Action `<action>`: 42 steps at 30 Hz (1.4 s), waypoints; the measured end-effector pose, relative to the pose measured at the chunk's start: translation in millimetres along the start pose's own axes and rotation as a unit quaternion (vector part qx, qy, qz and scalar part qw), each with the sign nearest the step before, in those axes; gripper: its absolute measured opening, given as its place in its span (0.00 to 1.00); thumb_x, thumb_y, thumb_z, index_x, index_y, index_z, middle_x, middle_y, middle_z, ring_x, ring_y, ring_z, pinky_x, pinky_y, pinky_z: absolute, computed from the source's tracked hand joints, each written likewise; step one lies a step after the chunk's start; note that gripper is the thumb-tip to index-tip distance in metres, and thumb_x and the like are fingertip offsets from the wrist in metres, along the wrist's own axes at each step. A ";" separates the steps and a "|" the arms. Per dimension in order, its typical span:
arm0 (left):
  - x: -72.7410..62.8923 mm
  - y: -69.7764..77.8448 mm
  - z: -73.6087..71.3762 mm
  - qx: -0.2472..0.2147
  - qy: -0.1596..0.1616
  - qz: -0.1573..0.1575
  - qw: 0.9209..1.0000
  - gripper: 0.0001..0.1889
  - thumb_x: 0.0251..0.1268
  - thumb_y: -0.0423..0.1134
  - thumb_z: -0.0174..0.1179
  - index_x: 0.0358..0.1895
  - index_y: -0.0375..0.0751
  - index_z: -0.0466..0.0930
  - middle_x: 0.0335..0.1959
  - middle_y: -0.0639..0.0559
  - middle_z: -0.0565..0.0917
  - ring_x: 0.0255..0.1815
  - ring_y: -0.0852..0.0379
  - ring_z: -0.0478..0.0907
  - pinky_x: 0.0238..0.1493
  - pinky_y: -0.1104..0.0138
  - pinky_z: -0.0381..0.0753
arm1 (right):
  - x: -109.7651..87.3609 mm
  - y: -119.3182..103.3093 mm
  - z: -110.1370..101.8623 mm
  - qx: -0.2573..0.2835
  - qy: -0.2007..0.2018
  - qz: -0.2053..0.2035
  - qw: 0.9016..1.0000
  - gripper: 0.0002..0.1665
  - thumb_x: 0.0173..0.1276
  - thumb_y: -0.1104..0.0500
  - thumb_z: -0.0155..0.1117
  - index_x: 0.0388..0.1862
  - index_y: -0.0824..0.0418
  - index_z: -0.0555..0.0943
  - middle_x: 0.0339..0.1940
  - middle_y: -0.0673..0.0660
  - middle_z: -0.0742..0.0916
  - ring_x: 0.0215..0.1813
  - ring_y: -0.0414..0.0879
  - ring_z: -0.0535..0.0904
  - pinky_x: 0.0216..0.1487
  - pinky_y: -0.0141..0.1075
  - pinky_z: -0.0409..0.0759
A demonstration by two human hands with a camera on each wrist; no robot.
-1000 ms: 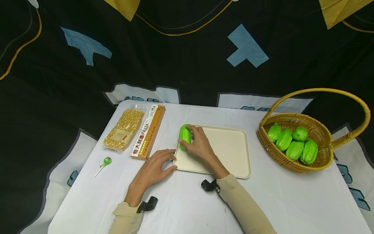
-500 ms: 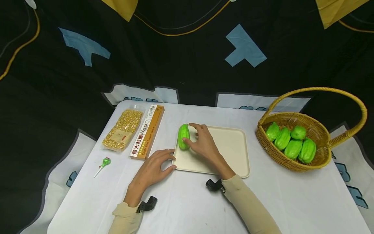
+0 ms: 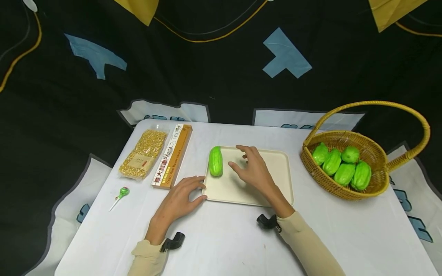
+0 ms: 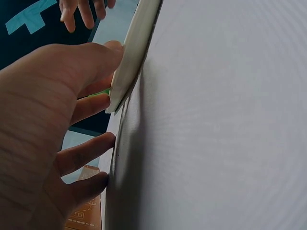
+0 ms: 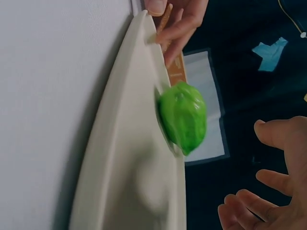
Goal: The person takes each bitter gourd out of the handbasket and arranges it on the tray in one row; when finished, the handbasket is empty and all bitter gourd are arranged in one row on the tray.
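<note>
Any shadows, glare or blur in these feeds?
Head: large lettering on the pasta box is sharp, faint shadow on the tray below the right hand; right wrist: glossy highlights on the green produce, soft-edged shadow across the tray; left wrist: left hand dim, dark shadow on the white tablecloth beside the tray.

A black backdrop [image 3: 214,76] fills the upper frame; one pale blue shape [image 3: 98,55] sits at upper left, another [image 3: 287,53] right of centre; yellow patches [image 3: 138,9] meet the top edge; an orange curve [image 3: 203,41] sags at top centre; white panels [image 3: 197,111] with blue marks edge the white table [image 3: 221,249] below.
</note>
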State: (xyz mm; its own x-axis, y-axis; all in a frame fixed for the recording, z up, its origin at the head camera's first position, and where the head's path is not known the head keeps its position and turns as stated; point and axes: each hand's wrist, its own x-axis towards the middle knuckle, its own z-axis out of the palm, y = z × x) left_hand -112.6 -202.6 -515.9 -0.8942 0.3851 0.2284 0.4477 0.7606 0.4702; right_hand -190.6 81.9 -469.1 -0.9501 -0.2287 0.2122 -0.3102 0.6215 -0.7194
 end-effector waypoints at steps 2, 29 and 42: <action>-0.4 -0.3 -0.3 -0.001 0.001 -0.002 1.000 0.14 0.67 0.46 0.77 0.52 0.49 0.89 0.71 0.50 0.83 0.74 0.46 0.78 0.79 0.50 0.74 | -2.5 0.3 -5.9 -0.003 0.006 -0.003 1.000 0.37 0.72 0.48 0.76 0.76 0.57 0.76 0.66 0.65 0.81 0.61 0.61 0.84 0.59 0.52 0.86; -2.9 -1.3 2.7 -0.006 0.024 0.016 1.000 0.14 0.65 0.43 0.79 0.50 0.47 0.89 0.68 0.49 0.85 0.72 0.44 0.79 0.76 0.49 0.77 | -42.5 44.4 -95.8 -0.066 0.070 -0.015 0.995 0.29 0.75 0.58 0.73 0.70 0.67 0.77 0.62 0.69 0.83 0.57 0.64 0.85 0.56 0.58 0.89; -1.4 -2.1 2.4 -0.013 0.017 0.007 1.000 0.14 0.65 0.44 0.79 0.51 0.48 0.90 0.69 0.50 0.84 0.73 0.44 0.78 0.77 0.49 0.76 | -63.5 62.0 -142.3 -0.105 0.082 0.017 0.991 0.31 0.77 0.56 0.71 0.72 0.68 0.75 0.68 0.72 0.81 0.68 0.70 0.77 0.64 0.70 0.78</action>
State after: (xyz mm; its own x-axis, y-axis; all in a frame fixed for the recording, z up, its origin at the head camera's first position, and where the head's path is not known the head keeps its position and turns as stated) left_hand -112.2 -203.5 -519.2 -0.8880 0.3773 0.2627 0.4597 0.7417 0.4884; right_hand -154.2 241.6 -433.0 -0.9471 -0.0902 0.3079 -0.2615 0.7729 -0.5781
